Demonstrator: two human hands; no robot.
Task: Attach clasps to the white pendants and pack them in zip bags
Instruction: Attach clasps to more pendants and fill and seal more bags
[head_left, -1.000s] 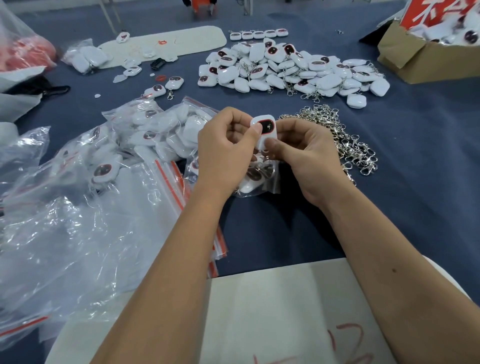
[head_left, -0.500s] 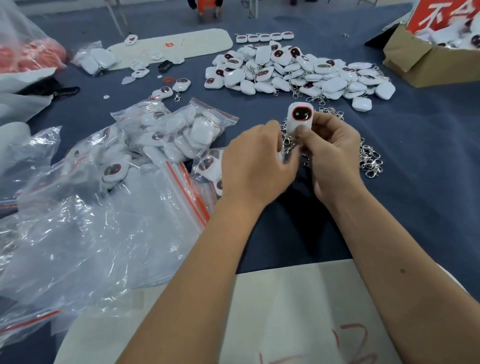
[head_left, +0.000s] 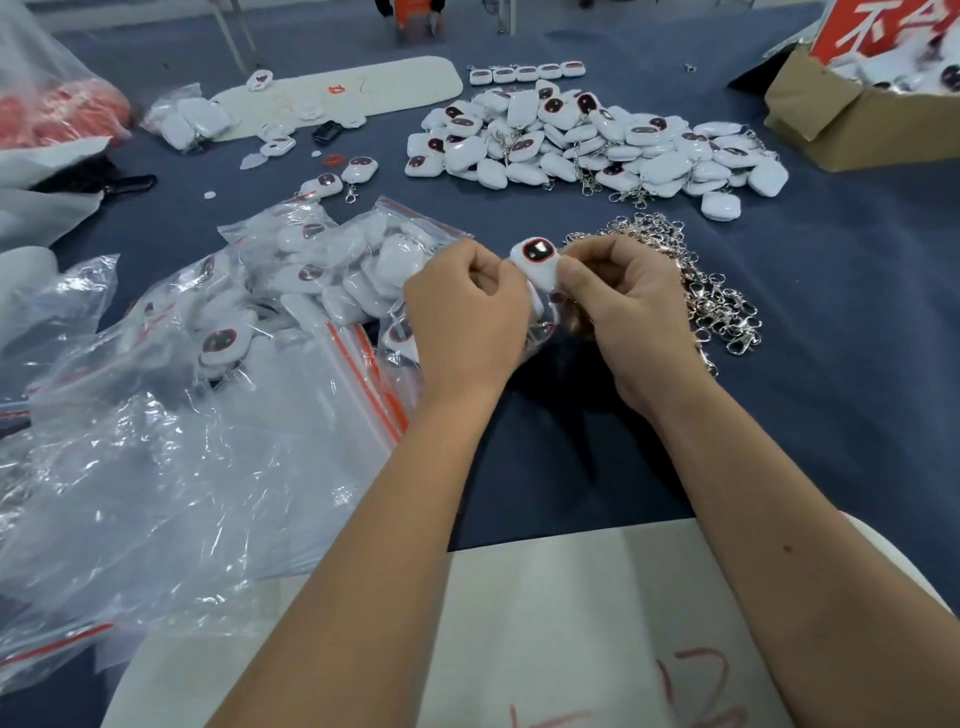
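- Both hands pinching one small white plastic pendant with a dark red-rimmed face (head_left: 537, 260): left hand (head_left: 467, 317) on its left edge, right hand (head_left: 631, 312) on its right, fingers curled.
- Just right of the pendant: tangled heap of silver metal clasps (head_left: 711, 291).
- Left of it: clear zip bags with red seals (head_left: 332, 270), stuffed with pendants.
- Beyond it: big loose pile of white pendants (head_left: 587, 140) on the dark blue tablecloth (head_left: 857, 322).

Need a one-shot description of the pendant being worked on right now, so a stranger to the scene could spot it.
Start at the tangled heap of silver clasps on the blue table; the two hands meet at its left edge. The pendant is pinched between left hand and right hand. It alone is lifted off the table, dark face up.
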